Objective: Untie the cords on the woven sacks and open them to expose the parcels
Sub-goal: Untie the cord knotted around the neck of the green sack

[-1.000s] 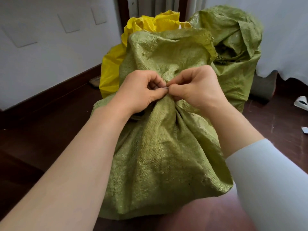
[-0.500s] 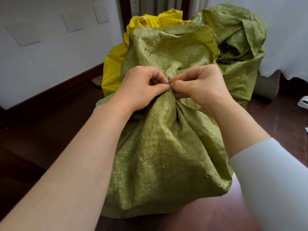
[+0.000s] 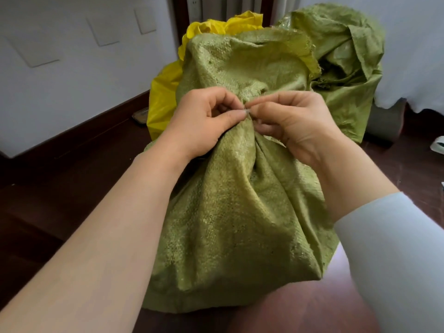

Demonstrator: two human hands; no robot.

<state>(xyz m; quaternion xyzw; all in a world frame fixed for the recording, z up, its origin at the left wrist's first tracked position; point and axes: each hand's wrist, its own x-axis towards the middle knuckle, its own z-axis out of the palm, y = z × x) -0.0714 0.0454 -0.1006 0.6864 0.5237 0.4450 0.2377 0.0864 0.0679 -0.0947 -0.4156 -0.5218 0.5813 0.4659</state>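
Your left hand [image 3: 204,121] is curled, with thumb and forefinger pressed together in a tight pinch at the gathered neck [image 3: 248,127] of the green woven sack [image 3: 228,212]. Your right hand [image 3: 293,123] meets it from the other side, its thumb and forefinger pinching the same spot and its other fingers folded under against the weave. The fingertips of the 2 hands touch, or very nearly touch, right at the cinched point. Whatever ties the neck is too small to make out between your fingers.

Your left forearm is bare, and a pale sleeve [image 3: 396,248] covers your right forearm up to just short of the wrist.

The sack stands upright on the dark wooden floor [image 3: 48,188], directly in front of you. It bulges below the neck, and its loose top [image 3: 240,58] flares open above your hands with a frayed rim. No parcels show.

A yellow bag [image 3: 163,97] sits just behind it on the left, touching it. A second green sack [image 3: 348,44] stands behind on the right, its mouth slack and crumpled open. To the left runs a white wall [image 3: 72,80] with a dark baseboard [image 3: 96,126]. On the right hangs white cloth [image 3: 420,56], with a grey cylinder [image 3: 384,123] below it.
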